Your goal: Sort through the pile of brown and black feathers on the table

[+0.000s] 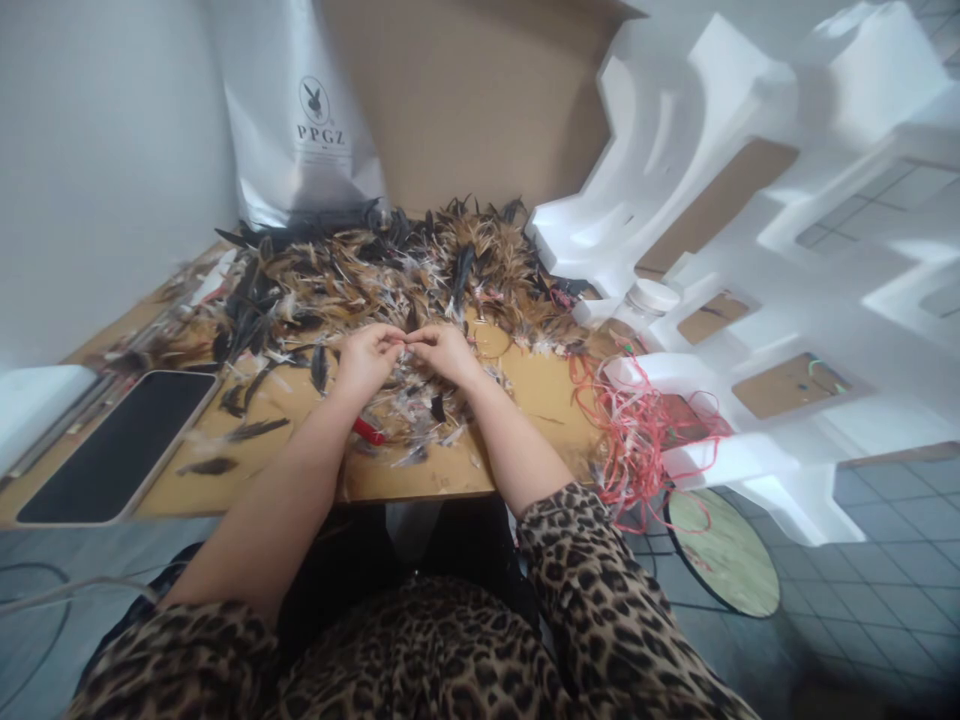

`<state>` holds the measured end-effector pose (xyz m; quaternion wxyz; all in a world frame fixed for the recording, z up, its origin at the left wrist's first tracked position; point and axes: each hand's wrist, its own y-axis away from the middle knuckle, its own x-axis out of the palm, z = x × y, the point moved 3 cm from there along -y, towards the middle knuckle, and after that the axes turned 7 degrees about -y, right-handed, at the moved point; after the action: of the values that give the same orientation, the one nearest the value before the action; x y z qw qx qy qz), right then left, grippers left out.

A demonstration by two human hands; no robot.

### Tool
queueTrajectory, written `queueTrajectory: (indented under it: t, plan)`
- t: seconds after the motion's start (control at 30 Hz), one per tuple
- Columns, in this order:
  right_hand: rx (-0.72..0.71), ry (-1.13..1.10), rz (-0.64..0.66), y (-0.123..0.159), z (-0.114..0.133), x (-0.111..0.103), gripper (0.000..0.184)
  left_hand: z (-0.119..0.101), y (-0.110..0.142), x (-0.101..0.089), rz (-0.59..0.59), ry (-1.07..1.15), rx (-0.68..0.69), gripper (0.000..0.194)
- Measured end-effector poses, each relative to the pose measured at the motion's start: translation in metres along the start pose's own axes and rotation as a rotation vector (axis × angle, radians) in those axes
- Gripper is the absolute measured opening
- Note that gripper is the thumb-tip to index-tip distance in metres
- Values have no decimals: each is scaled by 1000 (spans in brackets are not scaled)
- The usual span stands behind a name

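My left hand (367, 358) and my right hand (445, 354) meet over the table, thumbs and forefingers pinched together, fingertip to fingertip. A small dark brown feather (411, 316) stands up between them; its lower end is hidden in the pinch. Behind the hands spreads a thick pile of brown and black feathers (337, 275). Below them lie pale fluff and feather scraps (420, 405). A red object (368, 431), partly covered by my left forearm, rests near the table's front edge.
A phone-like black slab (120, 445) lies at the left. Red string (637, 440) tangles over the right edge, beside white foam packing (825, 250) and a white-lidded jar (651, 298). A silver bag (300, 120) stands behind the pile. A round stool (724, 550) is below right.
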<state>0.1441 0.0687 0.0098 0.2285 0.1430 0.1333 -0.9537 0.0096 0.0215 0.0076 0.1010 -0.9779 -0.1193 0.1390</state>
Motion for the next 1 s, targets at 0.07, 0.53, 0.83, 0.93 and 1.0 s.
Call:
queueTrajectory:
  t: [0.07, 0.53, 0.83, 0.93, 1.0]
  plan:
    - [2, -23, 20, 0, 1, 0, 26, 1, 0, 0, 1, -5, -5, 17]
    - [-104, 141, -66, 0, 4, -1, 16, 6, -2, -1, 12, -82, 44, 12]
    - [-242, 363, -300, 2, 8, -7, 6, 15, -5, -6, -99, -218, 132, 14]
    - [-216, 376, -337, 0, 4, -12, 5, 15, -5, -6, -102, -220, 118, 11]
    - [-216, 386, -343, 0, 4, -13, 6, 16, -6, -5, -90, -194, 90, 9]
